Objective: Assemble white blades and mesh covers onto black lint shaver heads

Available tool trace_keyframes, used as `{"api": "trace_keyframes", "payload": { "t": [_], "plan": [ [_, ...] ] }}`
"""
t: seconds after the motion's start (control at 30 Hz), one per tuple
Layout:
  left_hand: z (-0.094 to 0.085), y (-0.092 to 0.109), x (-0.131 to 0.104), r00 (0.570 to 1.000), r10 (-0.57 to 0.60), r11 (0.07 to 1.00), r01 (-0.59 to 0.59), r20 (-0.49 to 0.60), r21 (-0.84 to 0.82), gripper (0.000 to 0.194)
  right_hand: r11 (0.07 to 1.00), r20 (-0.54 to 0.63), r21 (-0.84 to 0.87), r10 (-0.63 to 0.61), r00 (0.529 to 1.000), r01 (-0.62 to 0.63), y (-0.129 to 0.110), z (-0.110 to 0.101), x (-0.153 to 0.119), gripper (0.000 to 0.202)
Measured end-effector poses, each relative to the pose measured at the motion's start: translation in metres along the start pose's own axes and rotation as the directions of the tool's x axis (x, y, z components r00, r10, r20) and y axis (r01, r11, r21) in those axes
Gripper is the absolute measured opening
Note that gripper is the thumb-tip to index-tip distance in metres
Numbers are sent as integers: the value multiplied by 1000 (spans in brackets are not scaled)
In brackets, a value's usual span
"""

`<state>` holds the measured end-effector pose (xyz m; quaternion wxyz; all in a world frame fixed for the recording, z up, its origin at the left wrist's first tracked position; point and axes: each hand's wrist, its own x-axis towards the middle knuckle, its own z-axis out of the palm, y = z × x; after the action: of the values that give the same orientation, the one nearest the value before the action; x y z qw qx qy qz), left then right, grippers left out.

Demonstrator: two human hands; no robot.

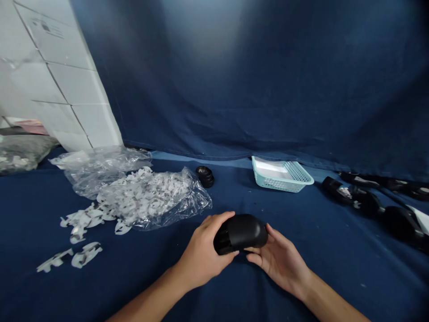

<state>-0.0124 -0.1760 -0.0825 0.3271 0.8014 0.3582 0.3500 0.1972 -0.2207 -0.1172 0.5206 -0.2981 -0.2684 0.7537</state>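
A smooth black rounded plastic housing [250, 230] is held above the blue cloth in front of me. Its left end looks ribbed or slotted. My left hand [206, 250] grips that end, with the thumb and fingers wrapped around it. At the rounded right end, the fingers of my right hand [281, 259] press against the side and underside. Part of the housing's underside is hidden by my fingers. Several white plastic pieces [147, 192] lie heaped on a clear plastic bag [197, 203] to the left, and two loose ones [86, 255] sit nearer me.
Stacked black rings [204, 176] stand beyond my hands. A light-blue basket [283, 184] with something white inside is at the back. Several black parts [358, 197] line the right side. A blue curtain [251, 89] hangs behind, beside a white tiled wall [77, 89].
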Motion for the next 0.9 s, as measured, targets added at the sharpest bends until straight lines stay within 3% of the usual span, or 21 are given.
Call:
{"api": "trace_keyframes", "payload": {
  "t": [0.23, 0.37, 0.47, 0.57, 0.67, 0.8, 0.9],
  "plan": [
    [2, -5, 1, 1000, 14, 1000, -14, -16, -13, 69, 995, 39, 102, 11, 999, -15, 2, 2, 1, 40],
    [3, -7, 2, 999, -41, 997, 41, 3, -66, 68, 994, 19, 108, 2, 1000, -4, 6, -3, 3, 39],
    [1, -5, 3, 996, -81, 992, 83, 21, -99, 59, 994, -1, 104, -45, 999, 45, 8, -3, 2, 26],
    [-1, -4, 4, 988, -146, 981, 150, 44, -123, 53, 992, -17, 93, -87, 996, 88, 9, -1, 1, 32],
    [-3, -4, 4, 972, -210, 963, 224, 105, -152, 51, 990, -42, 93, -100, 994, 104, 9, 2, 1, 30],
    [-5, -4, 4, 949, -237, 935, 281, 207, -218, 55, 990, -76, 109, -77, 994, 85, 9, 1, 4, 10],
    [-4, -4, 4, 931, -249, 884, 331, 267, -329, 59, 989, -89, 126, -62, 994, 73, 9, -1, 5, 14]
  ]
}}
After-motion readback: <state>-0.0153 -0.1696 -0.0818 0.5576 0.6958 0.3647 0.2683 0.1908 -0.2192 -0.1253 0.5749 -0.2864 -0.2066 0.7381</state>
